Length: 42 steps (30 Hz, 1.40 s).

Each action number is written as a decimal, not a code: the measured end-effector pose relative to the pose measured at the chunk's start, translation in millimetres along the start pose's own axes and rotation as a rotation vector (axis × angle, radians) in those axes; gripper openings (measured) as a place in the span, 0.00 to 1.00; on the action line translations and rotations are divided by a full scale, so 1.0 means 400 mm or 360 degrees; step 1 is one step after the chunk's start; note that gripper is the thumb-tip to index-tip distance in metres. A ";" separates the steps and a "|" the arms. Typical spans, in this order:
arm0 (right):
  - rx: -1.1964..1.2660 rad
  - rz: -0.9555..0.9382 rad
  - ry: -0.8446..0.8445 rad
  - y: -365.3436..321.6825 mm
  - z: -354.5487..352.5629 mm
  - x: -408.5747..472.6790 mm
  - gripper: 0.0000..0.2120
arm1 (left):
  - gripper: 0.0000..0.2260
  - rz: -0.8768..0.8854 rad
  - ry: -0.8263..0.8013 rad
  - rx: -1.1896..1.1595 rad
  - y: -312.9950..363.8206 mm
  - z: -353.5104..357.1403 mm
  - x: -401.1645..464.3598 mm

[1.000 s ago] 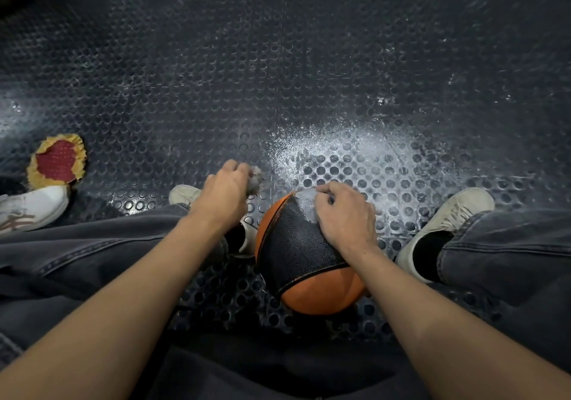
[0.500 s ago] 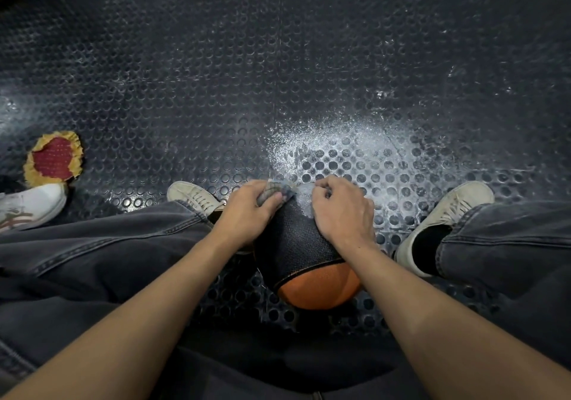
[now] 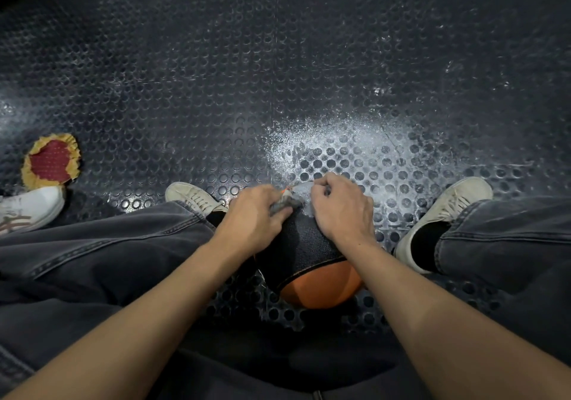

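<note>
In the head view, a person sits on a dark studded rubber floor [image 3: 278,75] with legs spread in dark grey jeans [image 3: 108,245]. An orange and black ball [image 3: 304,254] rests on the floor between the legs, near the body. Its black panel faces up and its orange part is on the near side.

The left hand [image 3: 253,217] lies on the upper left of the ball. Its fingers are curled and pinch a small grey cloth [image 3: 282,204], which is pressed against the ball's far top. The right hand [image 3: 340,211] sits just right of it. Its fingers [image 3: 324,187] are bent and grip the ball's far top edge, beside a pale whitish patch [image 3: 304,189] on the ball's surface. The two hands are close together, with the cloth between them.

White dust [image 3: 333,140] spreads over the floor just beyond the ball and out to the right. A pale shoe [image 3: 191,195] shows left of the hands, and the person's other pale shoe [image 3: 448,208] is to the right of the ball.

At the far left edge lies a white sneaker [image 3: 27,211] with striped markings. Just behind it is a round red disc with a frayed yellow rim [image 3: 51,161].
</note>
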State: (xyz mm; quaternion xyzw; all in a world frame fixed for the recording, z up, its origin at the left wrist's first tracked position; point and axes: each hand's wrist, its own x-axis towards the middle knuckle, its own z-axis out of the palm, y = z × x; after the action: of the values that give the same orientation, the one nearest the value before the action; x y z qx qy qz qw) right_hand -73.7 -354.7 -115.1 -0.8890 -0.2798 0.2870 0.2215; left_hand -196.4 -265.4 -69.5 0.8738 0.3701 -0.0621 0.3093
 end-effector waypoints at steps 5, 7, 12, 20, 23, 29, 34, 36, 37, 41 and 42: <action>-0.0016 -0.0033 0.0002 -0.012 0.010 -0.004 0.10 | 0.18 -0.0284 0.0104 0.0013 -0.019 -0.008 0.047; -0.0016 0.0010 0.0030 -0.006 0.013 0.000 0.09 | 0.17 -0.0119 0.0063 -0.0010 0.000 -0.002 0.028; 0.0037 -0.0010 0.0000 -0.002 0.008 0.009 0.09 | 0.20 -0.0264 0.0184 -0.0001 -0.027 0.015 0.027; 0.0080 0.0081 0.0022 0.008 -0.001 0.022 0.10 | 0.06 0.0275 0.0115 0.0036 -0.032 0.028 -0.042; 0.0191 -0.0020 -0.0102 0.020 0.001 0.023 0.12 | 0.12 -0.0111 0.0221 0.0070 -0.059 0.028 0.027; 0.0202 0.0044 0.0027 0.037 0.006 -0.008 0.14 | 0.14 0.0132 0.0094 -0.0141 -0.036 0.016 0.015; 0.0211 0.0030 0.0002 0.036 0.011 -0.002 0.14 | 0.18 -0.0085 0.0148 0.0034 -0.046 0.014 0.052; 0.0168 0.0032 0.0037 0.023 0.018 -0.006 0.13 | 0.17 -0.0176 0.0199 0.0036 -0.037 0.015 0.063; 0.0147 0.0048 0.0053 0.018 0.019 -0.005 0.13 | 0.15 -0.0097 0.0190 0.0030 -0.024 0.016 0.052; 0.0206 0.0069 0.0019 0.027 0.013 0.011 0.13 | 0.06 0.0335 0.0007 0.0088 -0.013 0.013 0.006; 0.0216 0.0045 -0.0003 0.028 0.014 0.011 0.13 | 0.07 0.0272 0.0002 0.0134 -0.027 0.004 0.021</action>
State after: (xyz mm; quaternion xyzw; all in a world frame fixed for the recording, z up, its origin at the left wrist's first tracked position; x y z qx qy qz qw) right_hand -70.2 -358.9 -127.0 -0.8755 -0.2473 0.3092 0.2769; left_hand -197.7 -255.6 -78.9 0.9145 0.2914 -0.0503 0.2763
